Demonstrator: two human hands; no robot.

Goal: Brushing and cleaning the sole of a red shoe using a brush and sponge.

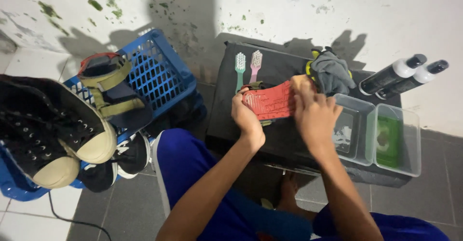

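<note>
A red-soled sandal point(269, 101) lies sole-up on the black tabletop point(279, 70). The left hand point(247, 117) has its fingers clamped on the sandal's left end; the right hand point(313, 111) presses fingers together on its right end. Two toothbrushes point(247, 66) lie beyond, clear tubs point(378, 130) right.

Both bare arms are stretched forward and bent a little at the elbows, with the hands brought close together. The left hand point(247, 116) is curled tight in a grip, with its thumb side turned up. The right hand point(312, 111) is laid palm down, its fingers bent and pressed forward, with the wrist kept straight.
</note>
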